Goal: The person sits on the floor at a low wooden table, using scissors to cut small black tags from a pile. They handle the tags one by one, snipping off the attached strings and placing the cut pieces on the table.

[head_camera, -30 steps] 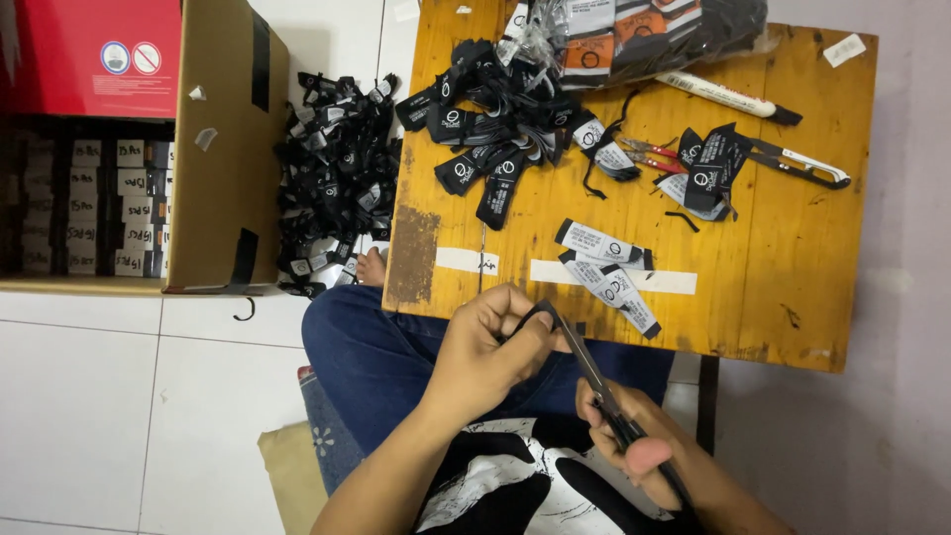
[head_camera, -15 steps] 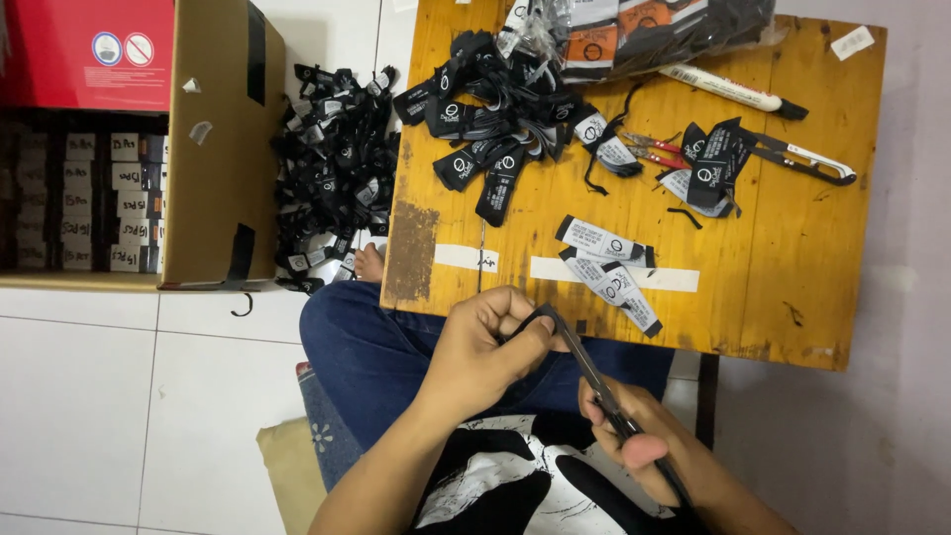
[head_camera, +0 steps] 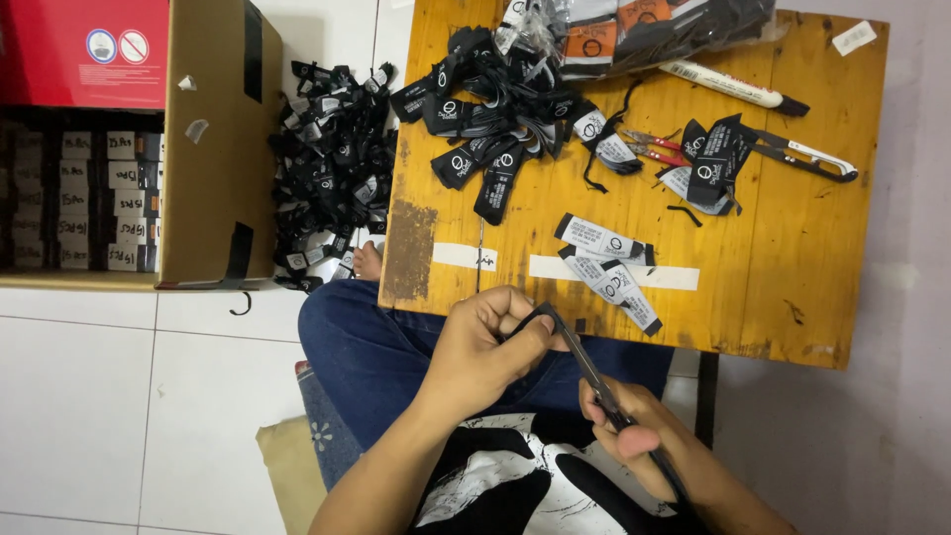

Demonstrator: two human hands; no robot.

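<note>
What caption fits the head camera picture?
Left hand and right hand stretch a black strap beside a wooden table.

We pinch one end of a black strap (head_camera: pixel 580 357) with our left hand (head_camera: pixel 485 347), and our right hand (head_camera: pixel 624 426) holds its other end lower down, so it runs stretched between them above our lap. Before us stands a wooden table (head_camera: pixel 792 297) with a heap of black labels (head_camera: pixel 495 119), two white-printed straps (head_camera: pixel 609 263) and small snips (head_camera: pixel 802 154). On the floor lies another label pile (head_camera: pixel 327 168) beside a cardboard box (head_camera: pixel 213 149).
</note>
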